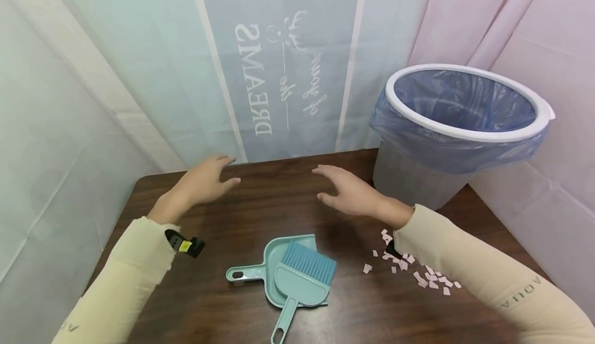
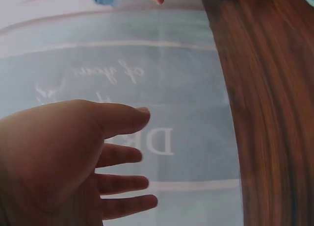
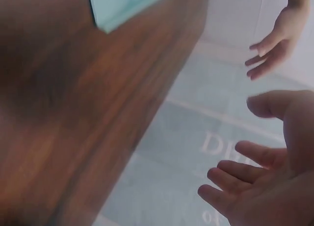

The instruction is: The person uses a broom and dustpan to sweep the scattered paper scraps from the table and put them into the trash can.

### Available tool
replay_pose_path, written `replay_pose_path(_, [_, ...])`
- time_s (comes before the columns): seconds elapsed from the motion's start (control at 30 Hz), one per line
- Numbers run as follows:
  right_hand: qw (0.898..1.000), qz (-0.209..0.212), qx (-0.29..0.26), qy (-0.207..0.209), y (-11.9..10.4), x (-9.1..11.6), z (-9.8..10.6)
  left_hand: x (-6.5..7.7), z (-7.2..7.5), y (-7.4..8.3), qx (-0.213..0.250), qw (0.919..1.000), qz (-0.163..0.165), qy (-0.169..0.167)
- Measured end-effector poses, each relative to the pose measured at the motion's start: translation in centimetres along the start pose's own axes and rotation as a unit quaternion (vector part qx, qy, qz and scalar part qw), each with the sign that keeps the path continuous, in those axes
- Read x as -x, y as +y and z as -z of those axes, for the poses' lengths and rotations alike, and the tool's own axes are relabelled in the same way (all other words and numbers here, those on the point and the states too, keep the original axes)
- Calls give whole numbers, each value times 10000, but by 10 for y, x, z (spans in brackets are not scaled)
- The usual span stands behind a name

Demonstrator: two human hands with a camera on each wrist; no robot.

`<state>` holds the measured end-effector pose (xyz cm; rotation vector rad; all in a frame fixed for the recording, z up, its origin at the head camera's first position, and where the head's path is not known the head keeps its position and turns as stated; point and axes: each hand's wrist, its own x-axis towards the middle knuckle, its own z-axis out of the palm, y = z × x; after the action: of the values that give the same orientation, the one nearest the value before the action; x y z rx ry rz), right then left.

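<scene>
One brush (image 1: pixel 303 279) on dustpan (image 1: pixel 275 251), apart from right hand (image 1: pixel 351 192)

The dustpan (image 1: pixel 275 254) is pale teal, the wood-grained table (image 1: pixel 200 302) dark brown.

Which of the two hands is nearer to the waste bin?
Right. The right hand is just left of the waste bin; the left hand is much farther left.

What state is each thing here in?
Left hand: empty, raised, fingers relaxed
Right hand: empty, raised, fingers relaxed
Dustpan: lying on the table
Brush: lying on the dustpan
Paper scraps: loose, scattered
Bin: upright, lidless
Blue bag: lining the bin, folded over outside; bottom hidden
</scene>
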<state>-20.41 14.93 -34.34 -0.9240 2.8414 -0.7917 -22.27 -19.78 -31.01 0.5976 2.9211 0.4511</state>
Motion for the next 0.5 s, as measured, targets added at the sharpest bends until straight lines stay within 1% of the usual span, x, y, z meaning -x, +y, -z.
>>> replay_pose_path(0.13, [9993, 237, -96, 265, -11, 17, -12, 24, -9, 3, 154, 9999, 18, -59])
replay_pose_path(0.23, [9978, 495, -162, 409, -19, 30, -21, 42, -18, 2, 300, 9995, -45, -77])
replay_pose_path(0.37, [9948, 866, -195, 495, -29, 43, -33, 63, -32, -1, 539, 9981, -294, -75])
replay_pose_path(0.5, [9914, 1196, -286, 452, -38, 56, -49, 84, -50, -4, 986, 9933, -587, -133])
